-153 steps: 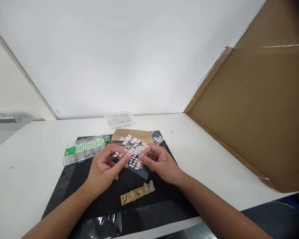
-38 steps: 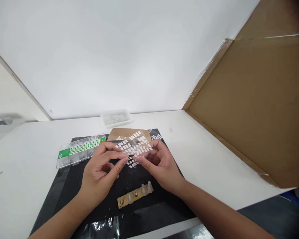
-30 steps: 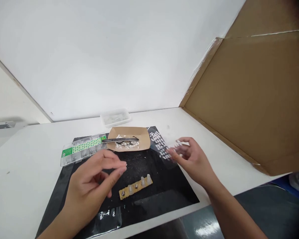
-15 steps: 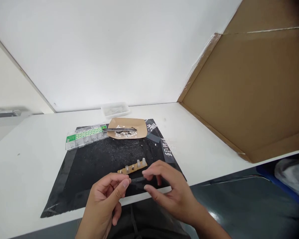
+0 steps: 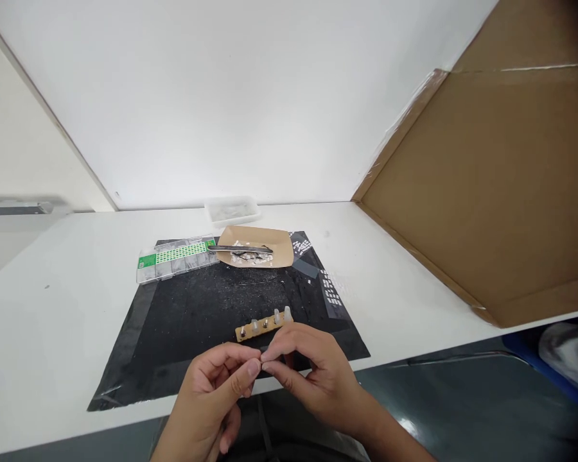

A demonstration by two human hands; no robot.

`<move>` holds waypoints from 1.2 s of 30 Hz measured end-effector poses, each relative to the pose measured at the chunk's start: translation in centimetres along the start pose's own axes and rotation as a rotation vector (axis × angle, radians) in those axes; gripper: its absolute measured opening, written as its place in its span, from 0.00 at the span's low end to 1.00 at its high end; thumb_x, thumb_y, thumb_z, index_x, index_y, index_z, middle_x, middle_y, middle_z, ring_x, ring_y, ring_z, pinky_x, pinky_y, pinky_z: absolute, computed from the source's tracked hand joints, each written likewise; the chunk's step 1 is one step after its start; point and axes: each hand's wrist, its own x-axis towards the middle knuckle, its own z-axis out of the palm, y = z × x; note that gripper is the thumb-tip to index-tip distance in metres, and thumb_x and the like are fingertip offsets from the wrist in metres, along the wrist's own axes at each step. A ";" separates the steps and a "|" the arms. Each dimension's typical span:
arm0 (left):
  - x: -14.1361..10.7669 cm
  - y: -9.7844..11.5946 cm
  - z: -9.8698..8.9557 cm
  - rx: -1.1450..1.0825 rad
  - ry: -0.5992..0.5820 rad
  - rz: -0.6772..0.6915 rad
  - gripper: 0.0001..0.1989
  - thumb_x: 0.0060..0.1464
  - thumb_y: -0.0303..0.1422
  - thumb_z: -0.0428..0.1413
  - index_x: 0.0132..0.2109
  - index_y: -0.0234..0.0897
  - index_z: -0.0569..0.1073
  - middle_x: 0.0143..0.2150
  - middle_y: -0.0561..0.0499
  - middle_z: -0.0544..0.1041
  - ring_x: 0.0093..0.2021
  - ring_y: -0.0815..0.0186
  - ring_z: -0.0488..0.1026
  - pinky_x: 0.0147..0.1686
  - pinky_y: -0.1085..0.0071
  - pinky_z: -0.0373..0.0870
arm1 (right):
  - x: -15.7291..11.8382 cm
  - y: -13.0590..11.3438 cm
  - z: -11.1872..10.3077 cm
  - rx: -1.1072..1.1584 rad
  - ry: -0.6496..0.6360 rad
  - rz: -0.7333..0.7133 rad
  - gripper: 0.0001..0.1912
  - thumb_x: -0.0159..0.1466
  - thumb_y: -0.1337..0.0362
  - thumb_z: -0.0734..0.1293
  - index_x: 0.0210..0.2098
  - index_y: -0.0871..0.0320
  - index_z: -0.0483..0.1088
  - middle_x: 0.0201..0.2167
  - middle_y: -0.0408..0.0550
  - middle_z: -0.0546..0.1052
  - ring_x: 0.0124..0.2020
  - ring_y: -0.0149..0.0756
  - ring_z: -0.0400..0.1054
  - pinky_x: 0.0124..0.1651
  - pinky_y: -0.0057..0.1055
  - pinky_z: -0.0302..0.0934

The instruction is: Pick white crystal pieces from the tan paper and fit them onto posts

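Note:
My left hand [image 5: 216, 391] is closed in a pinch at the front edge of the table, over the black mat [image 5: 197, 321]. Its fingertips meet those of my right hand [image 5: 313, 372], also pinched. Whatever sits between the fingertips is too small to make out. Just beyond the hands lies a tan strip [image 5: 248, 332] bearing several small upright pieces, some clear and some metallic; my right hand covers part of its near side.
A tan paper tray [image 5: 284, 250] holds white bits, with a dark tool [image 5: 241, 249] across it. Left of it lies a clear compartment case [image 5: 173, 263]. A white tub [image 5: 212, 210] stands behind. White pieces [image 5: 331, 289] dot the mat's right edge. Cardboard [image 5: 486, 192] rises at right.
My right thumb and fingers, apart before, have closed and come left to meet my left fingertips. The view has shifted slightly.

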 end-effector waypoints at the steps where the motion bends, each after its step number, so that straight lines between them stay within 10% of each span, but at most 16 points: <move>1: 0.1 -0.1 -0.1 0.003 -0.001 -0.004 0.23 0.47 0.48 0.68 0.43 0.35 0.79 0.27 0.58 0.67 0.11 0.85 0.52 0.07 0.86 0.50 | 0.1 0.0 0.0 -0.001 -0.004 -0.001 0.04 0.65 0.67 0.70 0.40 0.53 0.75 0.33 0.44 0.77 0.32 0.33 0.69 0.36 0.30 0.63; 11: 0.8 0.1 -1.6 0.156 0.033 0.080 0.19 0.49 0.46 0.67 0.40 0.35 0.82 0.23 0.54 0.72 0.12 0.79 0.59 0.08 0.83 0.58 | 1.0 -0.1 0.5 -0.117 -0.014 -0.046 0.03 0.67 0.69 0.66 0.39 0.55 0.71 0.35 0.47 0.73 0.36 0.35 0.67 0.41 0.33 0.64; 21: 2.6 0.4 -3.3 0.914 0.250 0.737 0.14 0.61 0.38 0.59 0.52 0.45 0.78 0.49 0.47 0.78 0.41 0.64 0.78 0.31 0.73 0.77 | 1.3 1.7 1.8 -0.332 0.135 0.017 0.04 0.69 0.70 0.65 0.41 0.55 0.70 0.36 0.46 0.74 0.37 0.34 0.68 0.40 0.30 0.63; 25: 3.6 0.3 -3.3 1.074 0.222 0.795 0.13 0.63 0.37 0.57 0.54 0.44 0.76 0.51 0.47 0.77 0.51 0.59 0.75 0.51 0.60 0.76 | 1.4 1.9 2.3 -0.477 0.167 0.012 0.03 0.69 0.69 0.65 0.39 0.56 0.71 0.34 0.46 0.74 0.35 0.34 0.67 0.38 0.31 0.60; 36: 4.0 0.1 -3.4 1.076 0.202 0.795 0.07 0.64 0.33 0.56 0.45 0.46 0.80 0.46 0.52 0.78 0.46 0.62 0.74 0.47 0.63 0.74 | 1.8 1.3 3.0 -0.737 0.158 -0.086 0.02 0.69 0.68 0.67 0.38 0.55 0.71 0.33 0.42 0.76 0.30 0.32 0.63 0.35 0.32 0.51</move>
